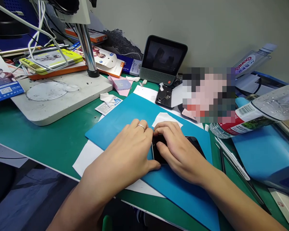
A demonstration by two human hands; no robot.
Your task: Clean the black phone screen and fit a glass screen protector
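A smartphone (197, 143) with a dark glass front lies screen up across the blue mat (121, 118). My left hand (135, 149), with a ring on one finger, closes round the phone's left end, its thumb along the near edge. Over the middle of the phone arches my right hand (174, 146); its fingertips meet the far edge and the thumb is bent above the screen. Much of the phone is hidden under both hands. Just beyond the fingers lies a white wipe (167, 119).
A microscope stand base (93, 91) is at left, near boxes. A small display (165, 59) stands behind. At right are a tilted water bottle (252, 118), tweezers (245, 181) and a blue case (267, 150). An opened phone (164, 96) lies beyond the mat.
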